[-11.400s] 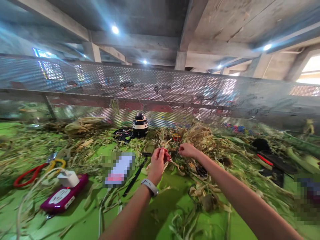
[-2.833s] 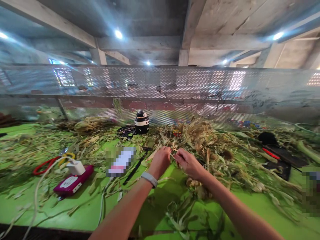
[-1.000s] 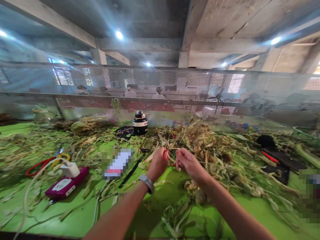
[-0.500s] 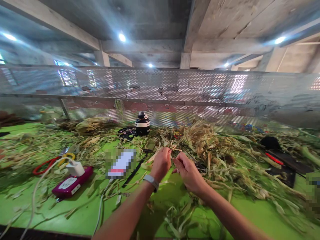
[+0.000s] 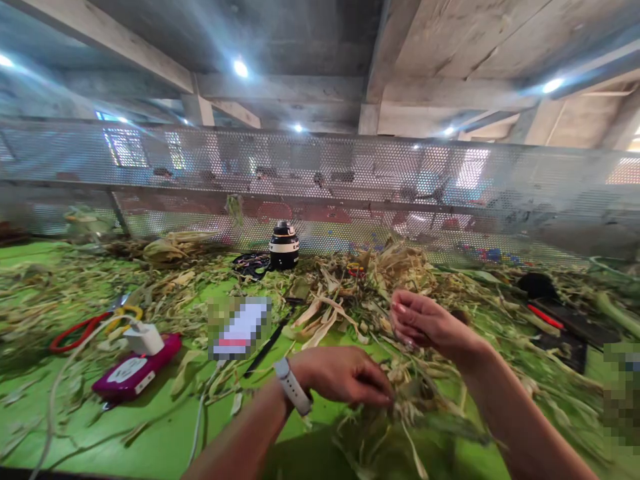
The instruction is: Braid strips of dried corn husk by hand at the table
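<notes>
My left hand (image 5: 345, 377), with a pale watch band on its wrist, reaches low across the middle of the green table. Its fingers are closed on a bunch of dried husk strips (image 5: 407, 408), partly smeared by motion. Higher and to the right hovers my right hand (image 5: 425, 323), fingers curled together near a heap of dry husks (image 5: 400, 267). What that hand holds, if anything, I cannot make out. Pale husk strips (image 5: 325, 317) lie spread on the table between the heap and my left wrist.
At left are scissors (image 5: 83, 333) with red and yellow handles and a purple power strip (image 5: 135, 373) with a white plug. A phone (image 5: 243, 327) on a cable lies near a black stick (image 5: 270, 343). A black jar (image 5: 284, 248) stands before the perforated metal screen (image 5: 310, 160).
My hands were close together over the husk strips and have parted. The left moved down and right to the loose strips; the right moved right. Pale strips now lie where the hands were.
</notes>
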Available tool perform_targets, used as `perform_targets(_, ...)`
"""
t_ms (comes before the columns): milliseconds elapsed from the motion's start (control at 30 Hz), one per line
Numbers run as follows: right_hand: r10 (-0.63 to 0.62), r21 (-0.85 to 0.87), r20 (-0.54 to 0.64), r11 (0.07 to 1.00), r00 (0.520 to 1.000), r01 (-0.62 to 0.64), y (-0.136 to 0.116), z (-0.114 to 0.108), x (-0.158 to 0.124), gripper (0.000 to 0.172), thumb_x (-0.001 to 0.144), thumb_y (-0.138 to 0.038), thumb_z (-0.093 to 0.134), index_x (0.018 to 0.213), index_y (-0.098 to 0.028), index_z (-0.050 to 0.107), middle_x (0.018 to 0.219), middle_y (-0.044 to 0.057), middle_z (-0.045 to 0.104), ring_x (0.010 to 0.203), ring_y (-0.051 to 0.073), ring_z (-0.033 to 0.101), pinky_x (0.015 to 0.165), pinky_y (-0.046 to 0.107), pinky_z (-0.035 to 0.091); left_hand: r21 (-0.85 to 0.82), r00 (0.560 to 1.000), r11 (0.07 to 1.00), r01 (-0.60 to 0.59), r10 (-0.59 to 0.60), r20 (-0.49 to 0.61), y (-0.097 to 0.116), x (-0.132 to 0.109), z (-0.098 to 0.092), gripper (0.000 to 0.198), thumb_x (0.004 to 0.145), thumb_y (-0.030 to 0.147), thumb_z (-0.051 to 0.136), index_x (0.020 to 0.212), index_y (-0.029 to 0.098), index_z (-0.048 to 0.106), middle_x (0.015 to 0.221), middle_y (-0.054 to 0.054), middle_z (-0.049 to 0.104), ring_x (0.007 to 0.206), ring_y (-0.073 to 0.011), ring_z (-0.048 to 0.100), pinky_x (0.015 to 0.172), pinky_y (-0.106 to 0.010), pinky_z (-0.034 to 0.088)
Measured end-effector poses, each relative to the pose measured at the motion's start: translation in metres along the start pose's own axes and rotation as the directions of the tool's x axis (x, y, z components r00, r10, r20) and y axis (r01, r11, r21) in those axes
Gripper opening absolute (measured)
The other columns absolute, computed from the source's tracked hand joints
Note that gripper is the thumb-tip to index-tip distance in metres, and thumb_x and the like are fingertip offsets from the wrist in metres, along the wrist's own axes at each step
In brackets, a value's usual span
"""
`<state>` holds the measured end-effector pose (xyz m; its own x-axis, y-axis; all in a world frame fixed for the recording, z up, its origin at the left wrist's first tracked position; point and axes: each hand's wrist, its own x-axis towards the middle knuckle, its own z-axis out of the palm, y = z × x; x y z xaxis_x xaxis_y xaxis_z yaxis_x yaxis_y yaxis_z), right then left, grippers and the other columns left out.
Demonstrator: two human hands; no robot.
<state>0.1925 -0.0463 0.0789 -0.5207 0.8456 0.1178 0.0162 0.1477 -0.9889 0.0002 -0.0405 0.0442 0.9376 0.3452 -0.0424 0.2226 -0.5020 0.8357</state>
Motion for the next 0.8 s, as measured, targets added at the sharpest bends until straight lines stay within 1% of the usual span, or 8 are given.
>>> perform_targets(100, 0.017, 0.121, 0.029, 0.992, 0.999, -0.020, 0.008, 0.002, 0.005, 0.035, 0.079, -0.047, 0.058, 0.068, -0.020, 0.039, 0.048, -0.010, 0.032, 0.039, 0.005, 0.034, 0.038, 0.018, 0.021, -0.337, 0.993, 0.941, -0.023, 0.062, 0.105, 0.004, -0.003, 0.000, 0.034, 0.071, 0.047, 0.062, 0.085, 0.016, 0.068, 0.070, -0.001, 0.060, 0.059, -0.0108, 0.048, 0.058, -0.022, 0.042)
perform_targets(167, 0.021, 0.156, -0.072, 0.988, 0.997, -0.009, 0.011, -0.001, 0.009, 0.035, 0.078, -0.047, 0.060, 0.067, -0.020, 0.040, 0.049, -0.009, 0.037, 0.040, 0.006, 0.039, 0.038, 0.018, 0.025, -0.363, 0.997, 0.932, 0.024, 0.006, 0.080, -0.003, -0.006, -0.008, 0.038, 0.069, 0.051, 0.062, 0.085, 0.017, 0.068, 0.063, 0.001, 0.056, 0.052, -0.0095, 0.045, 0.053, -0.022, 0.041)
perform_targets(233, 0.020, 0.131, -0.223, 0.991, 0.975, 0.010, 0.012, -0.009, 0.012, 0.035, 0.076, -0.048, 0.061, 0.068, -0.019, 0.042, 0.056, -0.004, 0.052, 0.047, 0.007, 0.047, 0.040, 0.018, 0.030, -0.149, 0.995, 0.984, 0.100, -0.102, -0.003, -0.012, -0.009, -0.017, 0.027, 0.076, 0.042, 0.057, 0.084, 0.018, 0.069, 0.059, 0.002, 0.055, 0.050, -0.0090, 0.046, 0.051, -0.020, 0.039)
perform_targets(300, 0.001, 0.047, -0.357, 0.999, 0.934, 0.017, 0.010, -0.021, 0.014, 0.037, 0.072, -0.051, 0.063, 0.071, -0.019, 0.045, 0.067, 0.002, 0.063, 0.055, 0.010, 0.055, 0.043, 0.018, 0.036, 0.154, 0.948, 0.966, 0.206, -0.158, -0.277, -0.020, -0.009, -0.025, 0.018, 0.079, 0.029, 0.053, 0.076, 0.019, 0.068, 0.058, 0.001, 0.057, 0.052, -0.0098, 0.047, 0.053, -0.020, 0.038)
perform_targets(467, -0.223, -0.359, -0.530, 0.933, 0.818, 0.022, 0.009, -0.043, 0.016, 0.041, 0.071, -0.058, 0.059, 0.067, -0.020, 0.046, 0.054, -0.002, 0.057, 0.048, 0.011, 0.051, 0.045, 0.021, 0.037, 0.395, 0.634, 0.766, 0.508, -0.022, -0.773, -0.027, -0.003, -0.032, 0.026, 0.086, 0.020, 0.038, 0.080, 0.017, 0.064, 0.082, -0.009, 0.065, 0.074, -0.0177, 0.058, 0.069, -0.026, 0.040)
perform_targets(567, -0.317, -0.556, -0.473, 0.831, 0.822, 0.001, 0.012, -0.048, 0.013, 0.037, 0.075, -0.055, 0.054, 0.065, -0.020, 0.047, 0.044, -0.007, 0.045, 0.040, 0.008, 0.040, 0.043, 0.022, 0.031, 0.328, 0.471, 0.720, 0.611, 0.002, -0.882, -0.029, -0.005, -0.037, 0.026, 0.087, 0.019, 0.035, 0.082, 0.016, 0.061, 0.084, -0.009, 0.065, 0.075, -0.0184, 0.058, 0.069, -0.027, 0.040)
perform_targets(700, -0.158, -0.669, -0.376, 0.728, 0.913, -0.149, 0.020, -0.069, 0.006, 0.034, 0.073, -0.047, 0.057, 0.056, -0.019, 0.049, 0.041, -0.007, 0.041, 0.039, 0.009, 0.037, 0.041, 0.022, 0.025, 0.120, 0.243, 0.795, 0.595, -0.035, -0.969, -0.043, -0.013, -0.053, 0.020, 0.085, 0.018, 0.040, 0.082, 0.016, 0.059, 0.077, -0.006, 0.065, 0.071, -0.0174, 0.058, 0.066, -0.027, 0.040)
perform_targets(800, -0.218, -0.706, -0.570, 0.624, 0.793, -0.336, 0.025, -0.091, -0.001, 0.031, 0.069, -0.032, 0.062, 0.045, -0.020, 0.047, 0.040, -0.005, 0.040, 0.040, 0.009, 0.036, 0.044, 0.023, 0.022, 0.017, 0.156, 0.849, 0.527, -0.077, -0.985, -0.055, -0.016, -0.060, 0.018, 0.084, 0.020, 0.041, 0.081, 0.017, 0.059, 0.068, -0.003, 0.062, 0.065, -0.0165, 0.057, 0.062, -0.026, 0.040)
